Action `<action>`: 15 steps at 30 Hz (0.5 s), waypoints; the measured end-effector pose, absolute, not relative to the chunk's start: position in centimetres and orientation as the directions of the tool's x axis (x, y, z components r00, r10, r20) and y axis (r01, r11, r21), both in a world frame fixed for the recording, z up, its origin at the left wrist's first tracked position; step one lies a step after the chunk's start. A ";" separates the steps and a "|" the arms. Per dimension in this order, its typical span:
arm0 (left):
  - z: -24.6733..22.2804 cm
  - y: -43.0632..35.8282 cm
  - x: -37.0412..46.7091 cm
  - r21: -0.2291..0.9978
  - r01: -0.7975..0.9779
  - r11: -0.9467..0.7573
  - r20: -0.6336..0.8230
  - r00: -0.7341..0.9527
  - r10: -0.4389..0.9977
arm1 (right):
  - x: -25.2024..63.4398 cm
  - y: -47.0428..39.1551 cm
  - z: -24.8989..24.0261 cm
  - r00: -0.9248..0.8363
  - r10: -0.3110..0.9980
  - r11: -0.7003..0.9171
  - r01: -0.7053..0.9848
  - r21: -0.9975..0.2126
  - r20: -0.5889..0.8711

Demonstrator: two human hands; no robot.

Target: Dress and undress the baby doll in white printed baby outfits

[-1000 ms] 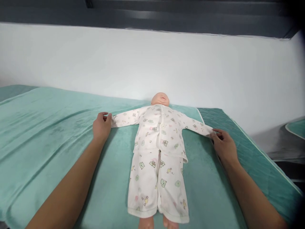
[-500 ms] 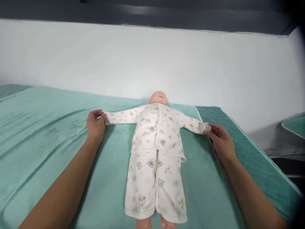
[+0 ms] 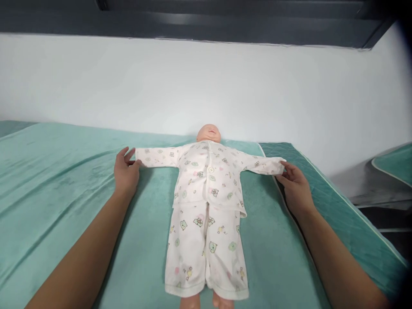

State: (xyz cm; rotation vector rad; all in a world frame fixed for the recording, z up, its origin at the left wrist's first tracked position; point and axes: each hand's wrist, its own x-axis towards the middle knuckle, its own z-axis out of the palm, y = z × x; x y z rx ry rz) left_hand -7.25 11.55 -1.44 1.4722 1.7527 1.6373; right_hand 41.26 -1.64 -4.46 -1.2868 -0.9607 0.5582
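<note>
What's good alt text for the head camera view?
A doll in white patterned pajamas lies face up on green cloth, sleeves outstretched, a person's left hand at one cuff and right hand at the other.

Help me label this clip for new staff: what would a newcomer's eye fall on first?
Most striking is the baby doll lying face up mid-picture in printed white pants and a shirt with sleeves spread. The person's left hand and right hand come next, one at each sleeve end. The green blanket beneath stands out against the white wall behind.
</note>
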 end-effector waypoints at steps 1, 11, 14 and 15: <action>-1.6 11.7 -7.4 0.869 0.458 -0.186 0.394 -0.414 0.821 | 41.2 -1.6 -4.4 0.514 0.809 0.231 0.167 -0.958 0.285; -2.0 11.8 -7.7 0.822 0.557 -0.116 0.393 -0.408 0.824 | 42.2 -1.3 -5.5 0.603 0.733 0.176 0.279 -0.944 0.315; -1.7 11.7 -7.3 0.817 0.563 -0.124 0.392 -0.384 0.836 | 41.7 -1.3 -5.5 0.501 0.781 0.118 0.467 -0.876 0.372; -1.5 11.4 -7.1 0.810 0.570 -0.137 0.411 -0.384 0.827 | 41.6 -1.3 -5.5 0.459 0.800 0.099 0.534 -0.840 0.387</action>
